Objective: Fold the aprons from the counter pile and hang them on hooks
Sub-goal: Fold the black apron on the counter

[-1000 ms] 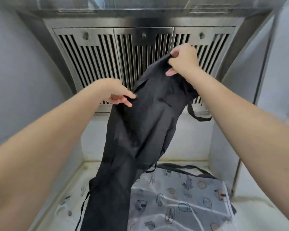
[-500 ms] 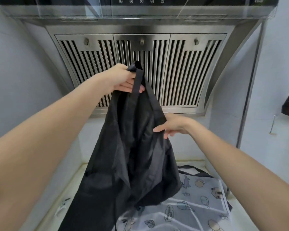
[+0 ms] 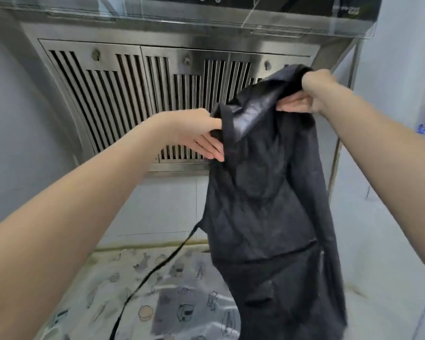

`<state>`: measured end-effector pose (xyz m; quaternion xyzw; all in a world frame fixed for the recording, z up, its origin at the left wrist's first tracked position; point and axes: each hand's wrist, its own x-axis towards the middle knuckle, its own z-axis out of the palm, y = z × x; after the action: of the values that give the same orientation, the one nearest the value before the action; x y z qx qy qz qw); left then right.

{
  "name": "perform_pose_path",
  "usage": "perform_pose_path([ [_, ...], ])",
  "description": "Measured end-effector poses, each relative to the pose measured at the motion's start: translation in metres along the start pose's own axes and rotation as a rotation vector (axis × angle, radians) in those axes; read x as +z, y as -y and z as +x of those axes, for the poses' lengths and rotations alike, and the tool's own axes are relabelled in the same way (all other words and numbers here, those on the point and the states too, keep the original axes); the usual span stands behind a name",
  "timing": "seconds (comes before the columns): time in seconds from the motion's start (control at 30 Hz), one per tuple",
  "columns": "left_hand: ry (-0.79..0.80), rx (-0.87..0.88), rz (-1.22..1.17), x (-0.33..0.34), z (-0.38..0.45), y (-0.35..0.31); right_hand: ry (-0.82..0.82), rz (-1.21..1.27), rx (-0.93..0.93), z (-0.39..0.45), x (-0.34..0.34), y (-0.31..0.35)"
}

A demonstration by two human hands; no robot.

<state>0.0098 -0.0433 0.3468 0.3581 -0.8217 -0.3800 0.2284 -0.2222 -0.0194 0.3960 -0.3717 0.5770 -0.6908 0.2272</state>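
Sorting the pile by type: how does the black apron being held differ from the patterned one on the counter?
The black apron is plain and dark; the patterned apron is pale with small cartoon prints. The black one hangs in the air, gripped by the left hand and right hand; the patterned one lies spread on the counter, untouched.

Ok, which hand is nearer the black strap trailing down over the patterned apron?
Left. The left hand grips the black apron at its left edge, the side where the strap hangs. The right hand grips the top corner, farther right.
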Motion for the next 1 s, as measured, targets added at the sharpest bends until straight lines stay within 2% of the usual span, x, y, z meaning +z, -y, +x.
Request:
perform_pose_path([
  [0.07,0.131,0.074,-0.068,0.007,0.002,-0.003,-0.053,-0.079,-0.048,0.015,-0.007,-0.007],
  [0.13,0.169,0.135,-0.199,0.009,0.002,-0.001,-0.124,-0.052,-0.157,0.024,-0.003,-0.010],
  [0.23,0.124,0.112,-0.436,0.004,0.004,0.025,-0.159,0.095,-0.256,0.021,0.038,-0.021],
  [0.3,0.032,0.020,-0.584,0.002,0.005,0.074,-0.118,0.112,-0.297,0.020,0.088,-0.054],
  [0.37,-0.028,-0.105,-0.615,0.012,0.000,0.141,0.001,0.056,-0.288,0.010,0.143,-0.109],
  [0.5,-0.098,-0.489,-0.640,0.052,-0.026,0.283,0.340,-0.262,-0.069,-0.019,0.236,-0.255],
  [0.57,-0.177,-0.711,-0.710,0.077,-0.043,0.330,0.595,-0.434,0.031,-0.031,0.266,-0.318],
  [0.63,-0.219,-0.899,-0.680,0.097,-0.054,0.362,0.892,-0.586,0.106,-0.049,0.284,-0.372],
  [0.7,-0.321,-1.040,-0.575,0.111,-0.068,0.390,1.165,-0.735,0.052,-0.071,0.277,-0.408],
  [0.73,-0.401,-1.098,-0.503,0.115,-0.074,0.403,1.244,-0.799,0.015,-0.079,0.265,-0.423],
  [0.8,-0.565,-1.174,-0.328,0.118,-0.082,0.423,1.324,-0.896,0.004,-0.082,0.231,-0.443],
  [0.83,-0.595,-1.188,-0.173,0.120,-0.084,0.426,1.344,-0.942,0.024,-0.079,0.212,-0.453],
  [0.9,-0.566,-1.099,0.188,0.130,-0.079,0.420,1.304,-1.042,0.100,-0.066,0.168,-0.466],
  [0.97,-0.490,-0.899,0.510,0.146,-0.076,0.409,1.238,-1.102,0.167,-0.057,0.132,-0.476],
  [1.0,-0.403,-0.794,0.623,0.158,-0.073,0.403,1.218,-1.110,0.213,-0.054,0.113,-0.480],
])
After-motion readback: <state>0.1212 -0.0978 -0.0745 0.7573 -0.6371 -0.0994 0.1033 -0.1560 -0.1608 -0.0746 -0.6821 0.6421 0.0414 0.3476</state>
